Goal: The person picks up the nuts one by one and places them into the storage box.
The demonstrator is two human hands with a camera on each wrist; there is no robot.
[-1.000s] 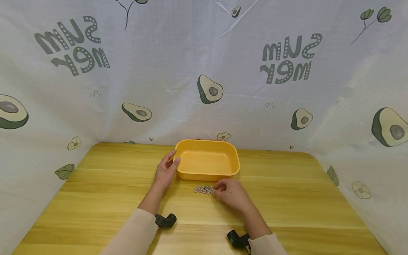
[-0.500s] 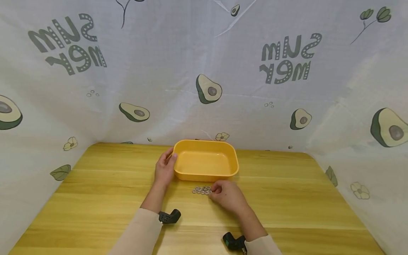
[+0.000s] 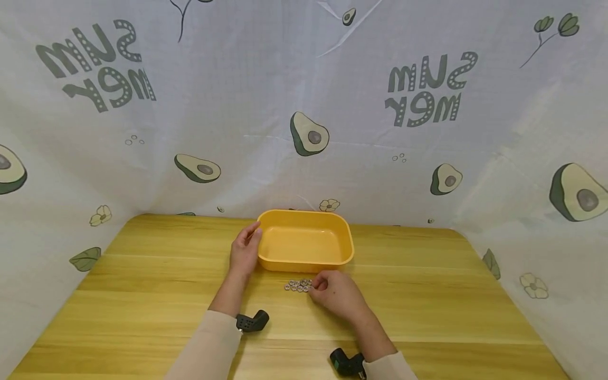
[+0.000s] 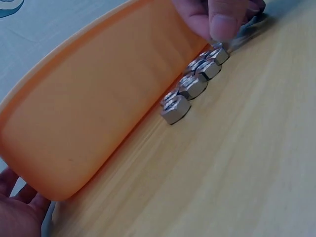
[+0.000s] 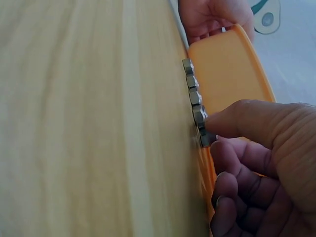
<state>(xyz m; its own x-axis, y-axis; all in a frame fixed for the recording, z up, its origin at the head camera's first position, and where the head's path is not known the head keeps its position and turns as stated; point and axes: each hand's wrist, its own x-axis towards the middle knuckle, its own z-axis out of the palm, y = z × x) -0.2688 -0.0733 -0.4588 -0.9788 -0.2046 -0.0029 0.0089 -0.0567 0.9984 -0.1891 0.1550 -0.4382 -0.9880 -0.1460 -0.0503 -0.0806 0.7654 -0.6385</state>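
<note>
backdrop cloth (image 3: pixel 266 79): pale, hung behind and down both sides, printed with halved avocados, small flowers, leaves and grey dotted lettering that reads backwards from here.
surface (image 3: pixel 152 306): yellowish wood grain, its far edge running up to the cloth.
tray (image 3: pixel 306 267): yellow, rectangular with rounded corners, sitting upright near the far edge of the surface, long side across; its open top faces up, and looking in i see a smooth yellow floor and sloping walls with a soft shine.
sleeves (image 3: pixel 204 348): cream, pushed back from both wrists.
left hand (image 3: pixel 244 255): at the tray's left end, thumb and fingers apart and lightly bent, resting against the wall by the rim rather than wrapped round it.
right hand (image 3: pixel 339 293): just in front of the tray's near wall, to the right of the row; thumb and forefinger nearly closed, pinching the nut at the end, the other fingers curled in.
wrist units (image 3: pixel 253 321): small and black, one strapped at each wrist.
metal nuts (image 4: pixel 193 89): silvery hexagons lying flat on the surface in two tight rows, outside the tray and just beside its near wall.
end nut (image 5: pixel 207 140): at the rows' right end, partly hidden by the fingertips.
</note>
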